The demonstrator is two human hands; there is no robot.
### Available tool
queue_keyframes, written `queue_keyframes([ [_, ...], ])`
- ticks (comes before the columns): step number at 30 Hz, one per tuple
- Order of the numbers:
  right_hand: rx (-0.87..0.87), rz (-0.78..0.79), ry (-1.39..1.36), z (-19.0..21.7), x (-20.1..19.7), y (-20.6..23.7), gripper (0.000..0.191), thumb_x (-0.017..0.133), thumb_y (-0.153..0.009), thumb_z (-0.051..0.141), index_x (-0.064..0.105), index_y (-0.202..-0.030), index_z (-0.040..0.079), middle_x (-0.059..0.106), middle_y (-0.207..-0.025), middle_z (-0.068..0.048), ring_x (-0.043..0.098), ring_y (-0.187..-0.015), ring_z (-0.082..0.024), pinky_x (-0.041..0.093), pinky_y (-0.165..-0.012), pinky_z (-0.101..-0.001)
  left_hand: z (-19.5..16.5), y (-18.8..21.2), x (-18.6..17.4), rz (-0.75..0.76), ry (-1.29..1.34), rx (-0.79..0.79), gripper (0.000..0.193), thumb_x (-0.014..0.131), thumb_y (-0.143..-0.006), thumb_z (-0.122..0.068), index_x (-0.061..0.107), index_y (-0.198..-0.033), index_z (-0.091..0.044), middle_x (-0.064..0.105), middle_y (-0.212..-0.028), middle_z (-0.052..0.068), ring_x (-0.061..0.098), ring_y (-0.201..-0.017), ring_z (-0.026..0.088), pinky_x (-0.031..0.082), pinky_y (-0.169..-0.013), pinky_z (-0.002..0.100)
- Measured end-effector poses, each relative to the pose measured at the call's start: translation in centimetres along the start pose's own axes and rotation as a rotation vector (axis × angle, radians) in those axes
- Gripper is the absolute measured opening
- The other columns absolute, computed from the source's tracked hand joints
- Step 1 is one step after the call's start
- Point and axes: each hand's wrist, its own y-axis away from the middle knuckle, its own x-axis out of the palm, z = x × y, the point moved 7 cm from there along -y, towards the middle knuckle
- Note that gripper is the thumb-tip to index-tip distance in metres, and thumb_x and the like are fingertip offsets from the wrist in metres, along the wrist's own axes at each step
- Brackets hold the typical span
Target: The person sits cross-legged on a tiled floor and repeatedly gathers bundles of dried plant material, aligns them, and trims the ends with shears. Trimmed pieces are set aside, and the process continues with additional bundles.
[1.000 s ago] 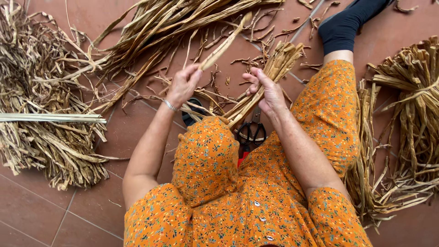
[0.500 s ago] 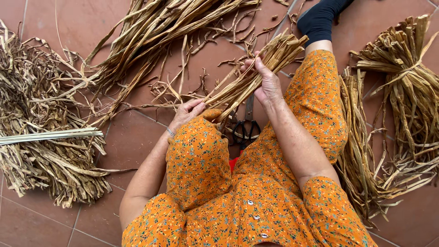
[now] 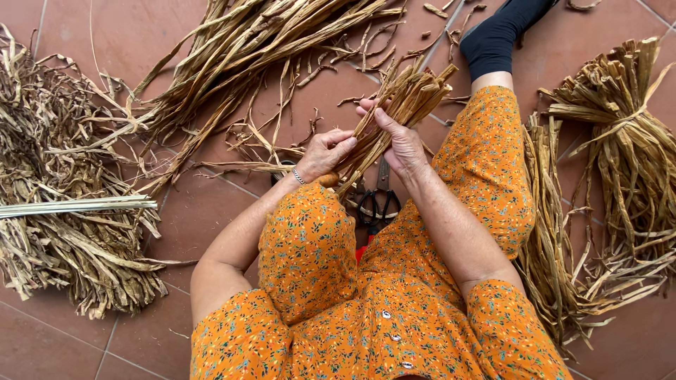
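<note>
head view: the bundle of dried leaf strips (image 3: 394,116) is the landmark. its long axis runs diagonally, from the lower end just above the person's raised knee up and away to the frayed tips near the dark sock (image 3: 496,39). the right hand (image 3: 401,144) lies on the bundle's right flank, fingers curled and clamped on it. the left hand (image 3: 325,153) lies on its left flank, fingertips pinched together on the strips. both hands touch it; the right grips higher. black-handled scissors (image 3: 379,200) lie directly below the bundle, on the tiles.

dried leaf bundle (image 3: 394,119) | tan strips | tilted | above lap
</note>
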Motion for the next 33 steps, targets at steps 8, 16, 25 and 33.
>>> queue_keyframes([
  [8,0.006,0.055,0.011,-1.2,0.3,0.1,0.046,0.076,-0.094,0.022,0.058,-0.134,0.008,0.071,-0.124,-0.018,0.067,-0.122,-0.031,0.058,-0.105,-0.0474,0.0,0.2,0.0,-0.073,-0.056,0.094,0.023,0.067,-0.103,-0.019,0.074,-0.118,-0.002,0.072,-0.101,0.004,0.065,-0.091,0.01,0.055,-0.08,0.026],
  [16,0.04,-0.089,0.032,-0.5,-2.7,-1.5,0.024,0.068,-0.099,0.035,0.06,-0.104,0.013,0.071,-0.093,-0.008,0.073,-0.101,-0.022,0.062,-0.101,-0.0494,2.8,-2.8,-4.3,-0.064,-0.338,0.026,0.027,0.062,-0.105,-0.031,0.076,-0.118,-0.011,0.076,-0.111,0.007,0.069,-0.106,0.018,0.054,-0.094,0.033],
  [25,0.076,-0.133,0.018,-1.0,-3.6,-1.9,0.028,0.062,-0.107,0.039,0.056,-0.096,0.013,0.043,-0.071,0.003,0.047,-0.063,-0.012,0.054,-0.068,-0.0365,5.3,-7.1,-15.9,-0.512,-0.84,-0.321,0.038,0.08,-0.078,-0.027,0.072,-0.114,-0.018,0.043,-0.149,0.014,0.034,-0.138,0.038,0.033,-0.103,0.063],
  [33,0.106,-0.221,0.083,-0.9,-3.9,-1.6,0.015,0.072,-0.099,0.018,0.066,-0.111,0.012,0.047,-0.065,0.005,0.05,-0.057,-0.01,0.054,-0.063,-0.0345,4.2,-1.9,-14.9,-0.547,-0.18,-0.373,0.032,0.053,-0.092,0.003,0.081,-0.1,-0.011,0.08,-0.094,0.006,0.073,-0.076,0.021,0.059,-0.07,0.036],
])
